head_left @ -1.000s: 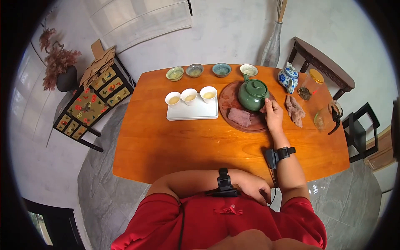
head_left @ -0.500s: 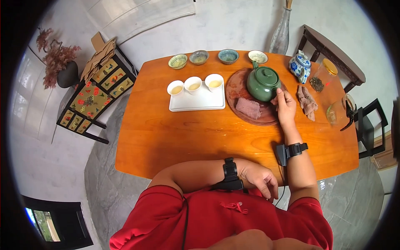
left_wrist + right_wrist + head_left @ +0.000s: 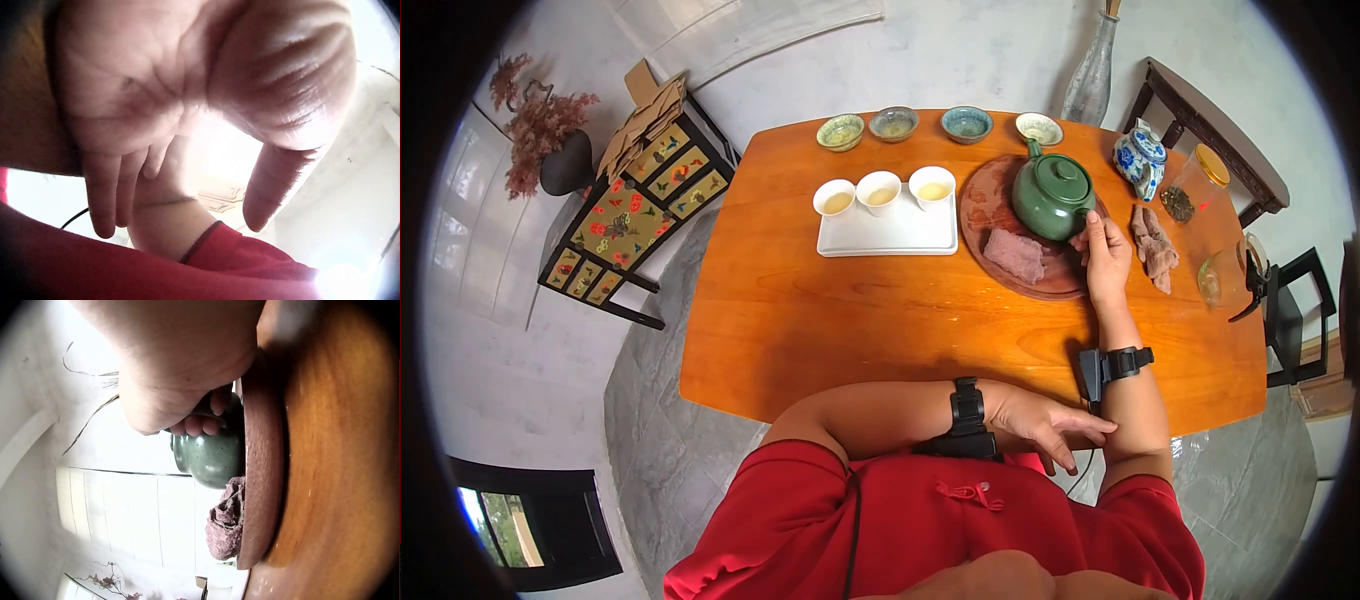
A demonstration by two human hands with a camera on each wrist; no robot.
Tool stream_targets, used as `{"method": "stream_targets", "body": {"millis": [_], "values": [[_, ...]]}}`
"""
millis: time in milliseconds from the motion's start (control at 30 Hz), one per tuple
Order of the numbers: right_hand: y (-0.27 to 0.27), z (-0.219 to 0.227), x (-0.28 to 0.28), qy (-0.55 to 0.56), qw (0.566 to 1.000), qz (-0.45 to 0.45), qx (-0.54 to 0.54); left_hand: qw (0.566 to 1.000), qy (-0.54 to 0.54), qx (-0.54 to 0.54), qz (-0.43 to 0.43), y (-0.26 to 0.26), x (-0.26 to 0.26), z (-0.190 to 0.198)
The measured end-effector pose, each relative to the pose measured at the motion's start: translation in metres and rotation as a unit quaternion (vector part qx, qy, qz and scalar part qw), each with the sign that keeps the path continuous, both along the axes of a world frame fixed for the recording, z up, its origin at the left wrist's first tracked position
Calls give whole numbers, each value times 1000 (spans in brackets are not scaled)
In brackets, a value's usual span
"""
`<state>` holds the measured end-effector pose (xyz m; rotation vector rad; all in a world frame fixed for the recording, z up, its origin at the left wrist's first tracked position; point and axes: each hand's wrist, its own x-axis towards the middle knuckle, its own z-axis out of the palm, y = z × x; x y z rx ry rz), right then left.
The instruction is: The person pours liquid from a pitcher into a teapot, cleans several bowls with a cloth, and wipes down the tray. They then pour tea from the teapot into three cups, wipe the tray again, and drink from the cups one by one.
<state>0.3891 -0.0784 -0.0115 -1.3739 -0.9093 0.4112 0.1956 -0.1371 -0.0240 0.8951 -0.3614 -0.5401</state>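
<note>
My right hand (image 3: 1107,262) grips the handle of a green teapot (image 3: 1052,198), fingers curled round it in the right wrist view. The lidded teapot (image 3: 215,456) stands on a round reddish-brown tray (image 3: 1065,285), its spout pointing to the back of the table. A folded mauve cloth (image 3: 1015,256) lies on the tray in front of the pot. My left hand (image 3: 1045,422) hangs at the table's near edge, holding nothing. Its fingers are loosely extended, and a fingertip overlaps the right forearm in the head view; the left wrist view shows its bare palm (image 3: 150,81).
Three white cups (image 3: 880,193) of pale tea stand along a white rectangular tray (image 3: 887,238). Several glazed bowls (image 3: 967,124) line the back edge. To the right are a blue-and-white teapot (image 3: 1140,162), a yellow-lidded jar (image 3: 1195,185), a crumpled cloth (image 3: 1153,248) and a glass pitcher (image 3: 1215,280).
The head view has shifted, so the table sits higher and further right. The left hand's fingers have uncurled and reached toward the right forearm. My right hand keeps its hold on the teapot.
</note>
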Motion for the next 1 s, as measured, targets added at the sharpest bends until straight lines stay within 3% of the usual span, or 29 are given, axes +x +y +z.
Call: {"method": "stream_targets", "body": {"millis": [500, 733, 833, 900, 1000], "values": [[-1, 1, 1, -4, 1000, 1, -6, 999, 2, -7, -31, 1, 3, 0], [0, 2, -3, 8, 1000, -9, 23, 1000, -3, 4, 4, -3, 3, -9], [0, 2, -2, 5, 1000, -3, 17, 998, -59, 28, 15, -3, 4, -3], [-1, 1, 0, 1, 1000, 3, 5, 999, 7, 22, -30, -1, 3, 3], [-2, 4, -2, -4, 1000, 8, -13, 998, 19, 28, -52, 1, 4, 3]]}}
